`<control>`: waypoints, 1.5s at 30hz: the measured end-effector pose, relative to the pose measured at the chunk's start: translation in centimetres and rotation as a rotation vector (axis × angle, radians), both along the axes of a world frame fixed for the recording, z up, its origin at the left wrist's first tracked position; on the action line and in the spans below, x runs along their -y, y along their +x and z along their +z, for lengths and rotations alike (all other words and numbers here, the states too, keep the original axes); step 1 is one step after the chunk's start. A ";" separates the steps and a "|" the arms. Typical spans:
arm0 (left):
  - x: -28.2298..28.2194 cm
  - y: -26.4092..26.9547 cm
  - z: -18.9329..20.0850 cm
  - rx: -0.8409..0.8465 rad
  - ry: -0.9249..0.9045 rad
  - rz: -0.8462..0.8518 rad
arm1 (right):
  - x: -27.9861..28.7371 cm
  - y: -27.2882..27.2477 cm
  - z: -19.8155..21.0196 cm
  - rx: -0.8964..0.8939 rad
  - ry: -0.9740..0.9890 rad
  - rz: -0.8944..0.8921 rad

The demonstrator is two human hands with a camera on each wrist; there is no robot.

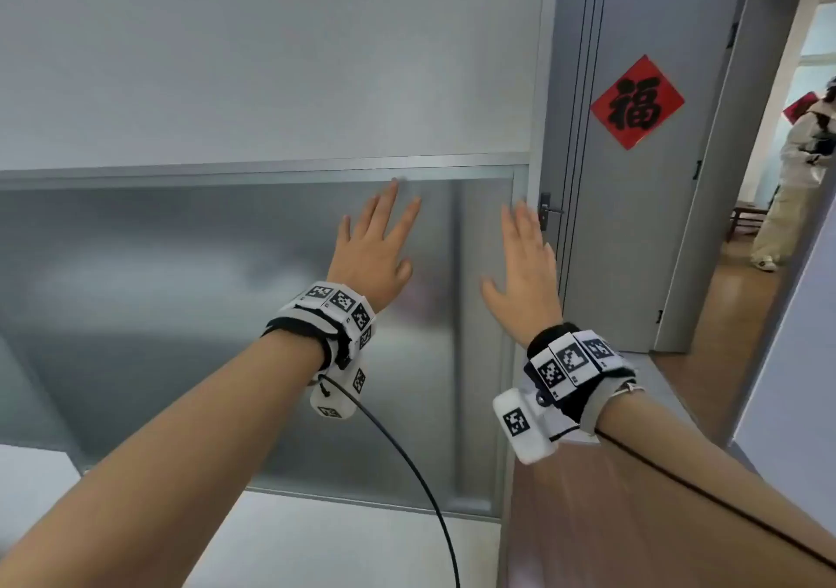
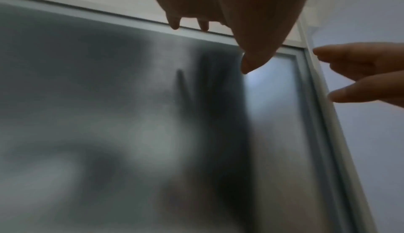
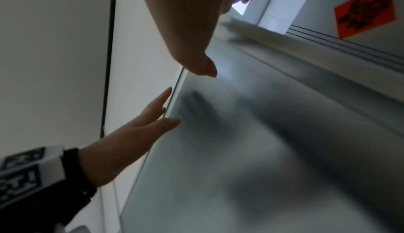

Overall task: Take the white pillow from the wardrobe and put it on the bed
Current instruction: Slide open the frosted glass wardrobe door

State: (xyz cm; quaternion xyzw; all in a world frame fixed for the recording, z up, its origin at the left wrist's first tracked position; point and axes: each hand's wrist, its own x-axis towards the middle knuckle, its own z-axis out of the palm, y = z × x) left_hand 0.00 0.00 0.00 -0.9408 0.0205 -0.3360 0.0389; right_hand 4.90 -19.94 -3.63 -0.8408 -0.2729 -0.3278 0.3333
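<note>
The wardrobe's frosted glass door (image 1: 181,316) fills the left and middle of the head view, under a plain white panel (image 1: 271,67). Only blurred pale and dark shapes show behind the glass, so I cannot pick out the white pillow. My left hand (image 1: 384,234) is spread flat at the glass near its top rail, holding nothing. My right hand (image 1: 520,257) is held flat and empty beside the door's right frame. The left wrist view shows the left hand (image 2: 229,20) over the glass (image 2: 109,115). In the right wrist view the left hand's fingers (image 3: 157,109) meet the pane's edge.
To the right a grey room door (image 1: 633,225) with a red diamond sign (image 1: 637,102) and a handle (image 1: 547,212) stands open. A person in white (image 1: 796,180) stands on the wooden floor beyond it. A white surface (image 1: 316,542) lies below the glass.
</note>
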 end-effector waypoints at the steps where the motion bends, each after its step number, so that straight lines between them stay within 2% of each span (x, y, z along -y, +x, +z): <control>1: -0.5 0.4 0.0 -0.005 0.015 0.003 | -0.7 0.3 0.2 0.027 -0.053 -0.052; 8: -3.2 3.6 -0.7 0.050 0.072 0.019 | -3.0 2.5 0.8 0.068 -0.247 -0.292; 11: -3.4 4.4 -1.4 0.086 0.081 0.014 | -3.4 3.3 0.3 0.110 -0.270 -0.342; 24: -4.4 6.2 -2.3 0.157 0.040 0.041 | -5.0 4.4 -0.8 0.173 -0.250 -0.273; 32: -4.8 7.1 -2.9 0.195 0.057 0.083 | -5.5 5.2 -1.4 0.226 -0.217 -0.297; 38: -5.4 7.7 -3.2 0.217 0.093 0.107 | -4.3 5.8 -1.7 0.285 -0.263 -0.261; 45: -5.8 8.3 -3.2 0.231 0.124 0.123 | -6.0 7.0 -2.3 0.340 -0.294 -0.280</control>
